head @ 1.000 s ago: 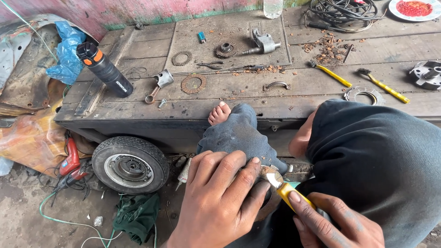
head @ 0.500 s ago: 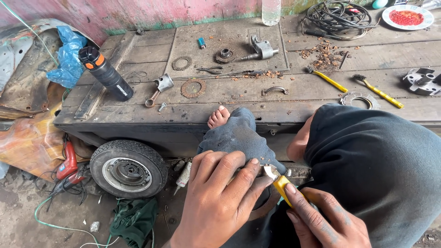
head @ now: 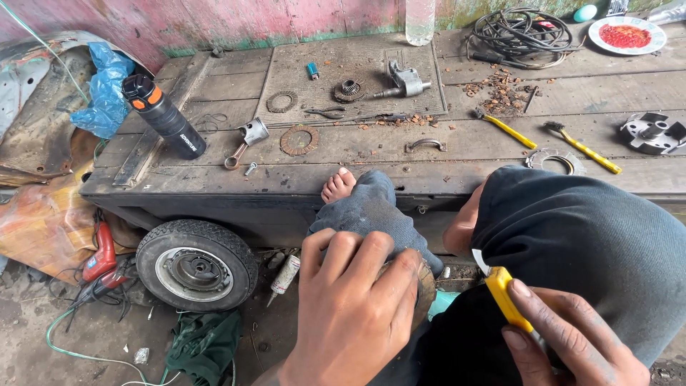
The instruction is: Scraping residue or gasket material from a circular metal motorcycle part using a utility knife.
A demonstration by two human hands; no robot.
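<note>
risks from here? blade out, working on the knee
1. The right hand holds a yellow utility knife with its blade exposed close to the dark trouser leg; a slip could cut cloth or skin.
2. The left hand presses a round flat part on the knee, near the knife, so its fingers could be nicked.

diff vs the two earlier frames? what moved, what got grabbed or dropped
The right hand drew the yellow utility knife rightward, off the round part under the left hand; earlier its blade sat against that hand's fingers. Nothing was grabbed or dropped. The left hand stays pressed on the part over the knee; small wheel and bench tools are unmoved.
</note>
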